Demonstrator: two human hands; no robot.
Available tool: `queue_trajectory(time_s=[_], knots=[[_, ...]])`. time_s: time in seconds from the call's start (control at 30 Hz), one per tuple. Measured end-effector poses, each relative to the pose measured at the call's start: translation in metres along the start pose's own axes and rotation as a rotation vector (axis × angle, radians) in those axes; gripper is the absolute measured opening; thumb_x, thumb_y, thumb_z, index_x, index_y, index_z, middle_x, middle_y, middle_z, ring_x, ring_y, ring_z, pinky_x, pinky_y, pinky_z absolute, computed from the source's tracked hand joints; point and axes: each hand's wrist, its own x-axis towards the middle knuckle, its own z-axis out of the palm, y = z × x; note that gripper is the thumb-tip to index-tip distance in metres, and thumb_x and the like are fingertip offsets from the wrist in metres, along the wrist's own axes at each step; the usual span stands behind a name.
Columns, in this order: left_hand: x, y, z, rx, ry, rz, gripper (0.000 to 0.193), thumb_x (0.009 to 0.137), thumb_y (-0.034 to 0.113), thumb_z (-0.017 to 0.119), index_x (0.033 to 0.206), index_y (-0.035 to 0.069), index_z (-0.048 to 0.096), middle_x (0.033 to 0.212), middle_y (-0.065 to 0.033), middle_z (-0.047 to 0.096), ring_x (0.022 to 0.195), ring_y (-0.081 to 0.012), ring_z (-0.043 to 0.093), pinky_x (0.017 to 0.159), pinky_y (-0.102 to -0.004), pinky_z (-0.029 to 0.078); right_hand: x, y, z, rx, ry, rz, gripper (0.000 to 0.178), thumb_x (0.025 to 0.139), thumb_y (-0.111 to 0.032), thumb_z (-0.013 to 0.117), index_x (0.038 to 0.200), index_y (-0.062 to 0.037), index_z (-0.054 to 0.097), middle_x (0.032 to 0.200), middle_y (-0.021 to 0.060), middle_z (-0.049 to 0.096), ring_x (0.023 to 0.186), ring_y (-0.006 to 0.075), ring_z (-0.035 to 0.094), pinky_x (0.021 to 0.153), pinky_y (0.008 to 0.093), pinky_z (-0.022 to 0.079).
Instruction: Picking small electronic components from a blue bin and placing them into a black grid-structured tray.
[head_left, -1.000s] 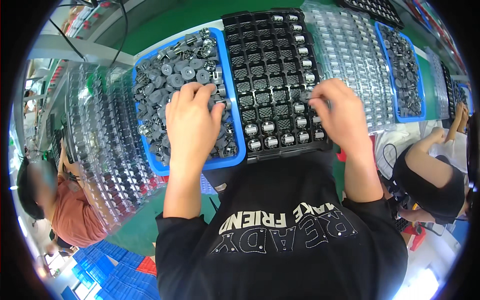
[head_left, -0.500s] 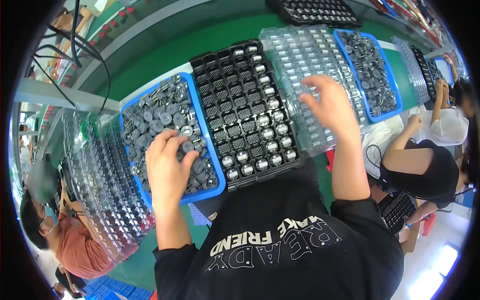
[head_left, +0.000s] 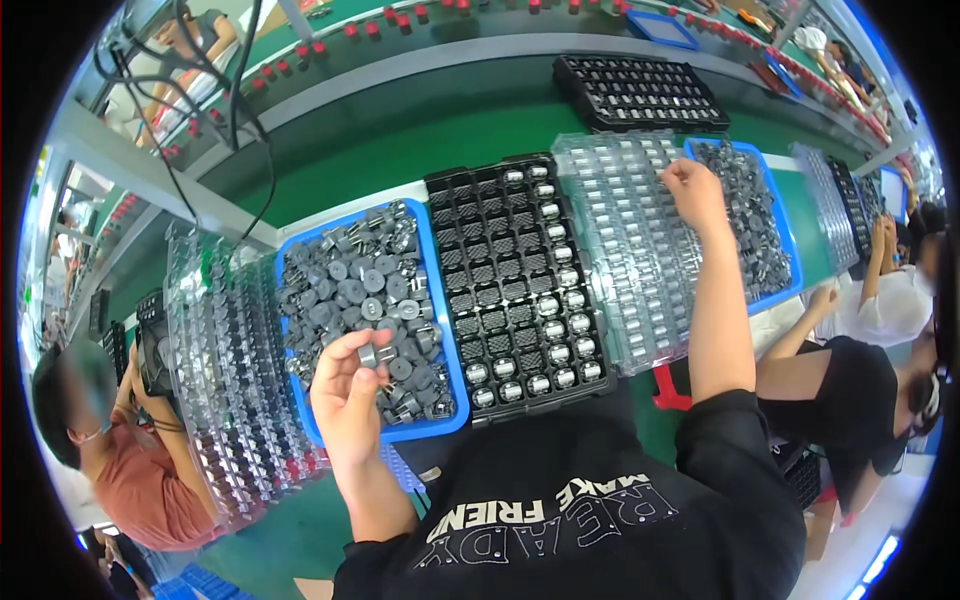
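Note:
My left hand (head_left: 347, 395) pinches a grey round part with metal prongs (head_left: 370, 356) between thumb and fingers. It is just above a blue tray (head_left: 447, 330) heaped with similar grey parts (head_left: 345, 270). To the right lies a black compartment tray (head_left: 488, 273); silver cylindrical pieces (head_left: 539, 384) fill its right column and its near rows. Over the far right part of a clear plastic tray (head_left: 628, 365) holding rows of silver pieces, my right hand (head_left: 697, 200) is closed, thumb and fingertips together. Whatever lies between those fingertips is too small to make out.
A second blue tray (head_left: 792, 255) of grey parts stands at the right. Behind is another filled black tray (head_left: 640, 92). Stacked clear trays (head_left: 225, 390) stand at the left. Cables (head_left: 240, 90) hang at the upper left. People sit on both sides.
My left hand has risen from the heap with a grey pronged part. My right hand has moved to the clear tray's far right, its fingers closing. The view has shifted, showing more of the background.

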Motion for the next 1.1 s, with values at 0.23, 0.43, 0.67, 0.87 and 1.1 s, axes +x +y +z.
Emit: queue_trajectory(time_s=[0.23, 0.43, 0.67, 0.87, 1.1], knots=[[0.004, -0.003, 0.014, -0.561, -0.067, -0.157, 0.03, 0.097, 0.012, 0.064, 0.126, 0.009, 0.057, 0.135, -0.0203, 0.057, 0.096, -0.0232, 0.061, 0.084, -0.0345, 0.05, -0.003, -0.004, -0.009, -0.04, -0.158, -0.061, 0.02, 0.081, -0.002, 0.071, 0.1, -0.0043, 0.073, 0.09, 0.0119, 0.072, 0.085, 0.0223, 0.07, 0.08, 0.0351, 0.054], [0.015, -0.004, 0.046, -0.486, -0.17, -0.208, 0.052, 0.099, 0.011, 0.063, 0.147, 0.004, 0.044, 0.133, -0.0175, 0.056, 0.106, -0.0271, 0.063, 0.091, -0.0401, 0.054, -0.047, -0.073, -0.02, 0.63, -0.093, -0.054, 0.013, 0.096, -0.005, 0.063, 0.106, 0.0002, 0.068, 0.096, 0.0056, 0.071, 0.079, 0.0105, 0.064, 0.071, 0.025, 0.053], [0.017, -0.014, 0.068, -0.528, -0.213, -0.178, 0.04, 0.097, 0.013, 0.068, 0.133, 0.003, 0.056, 0.126, -0.015, 0.063, 0.101, -0.0182, 0.064, 0.089, -0.0327, 0.054, -0.182, -0.207, -0.024, 1.148, -0.4, -0.179, 0.023, 0.088, 0.011, 0.063, 0.11, 0.0062, 0.065, 0.106, 0.015, 0.069, 0.09, 0.0168, 0.069, 0.081, 0.0286, 0.057], [0.009, -0.011, 0.069, -0.463, -0.19, -0.11, 0.036, 0.094, 0.009, 0.072, 0.125, 0.001, 0.058, 0.125, -0.0177, 0.063, 0.097, -0.0174, 0.067, 0.084, -0.0302, 0.057, -0.201, -0.224, -0.014, 0.983, -0.148, -0.489, 0.028, 0.078, 0.007, 0.08, 0.105, 0.0029, 0.073, 0.098, 0.0113, 0.072, 0.084, 0.0146, 0.07, 0.072, 0.026, 0.057], [0.007, -0.022, 0.064, -0.7, -0.22, -0.082, 0.023, 0.1, 0.011, 0.062, 0.121, 0.008, 0.053, 0.137, -0.0218, 0.055, 0.105, -0.0278, 0.067, 0.086, -0.0391, 0.058, -0.207, -0.224, -0.004, 1.178, -0.337, -0.303, 0.031, 0.08, 0.006, 0.08, 0.109, 0.0054, 0.07, 0.099, 0.0118, 0.073, 0.087, 0.0156, 0.072, 0.078, 0.0279, 0.061]])
